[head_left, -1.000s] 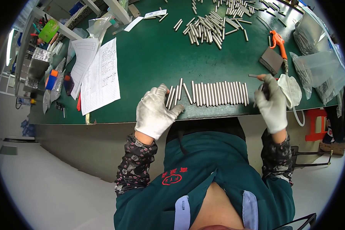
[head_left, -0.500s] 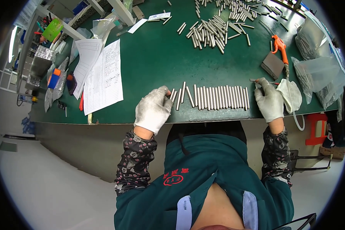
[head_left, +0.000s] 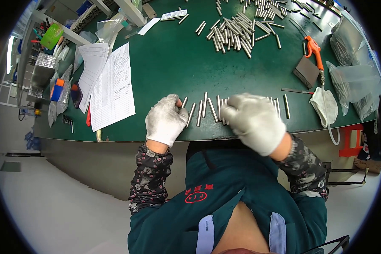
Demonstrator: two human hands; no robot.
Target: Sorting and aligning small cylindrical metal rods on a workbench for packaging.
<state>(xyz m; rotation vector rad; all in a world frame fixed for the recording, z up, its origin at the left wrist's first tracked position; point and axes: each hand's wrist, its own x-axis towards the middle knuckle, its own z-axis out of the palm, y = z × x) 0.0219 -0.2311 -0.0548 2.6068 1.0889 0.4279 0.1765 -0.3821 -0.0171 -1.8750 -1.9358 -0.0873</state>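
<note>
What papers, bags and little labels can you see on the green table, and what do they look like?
Printed paper sheets: left part of the table, white with rows of dark print, overlapping.
Small white label: far edge, a narrow strip.
Clear plastic bags: right edge, see-through and crumpled; contents unclear.
Clear plastic bag: far left corner, crinkled.
Green packet: shelf on the far left, bright green.
No screens in view.

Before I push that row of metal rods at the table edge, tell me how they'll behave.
The metal rods look stiff, smooth and round, so they would probably roll. They lie close to the green table edge, so some might drop off. The gloved right hand covers part of the row.
</note>
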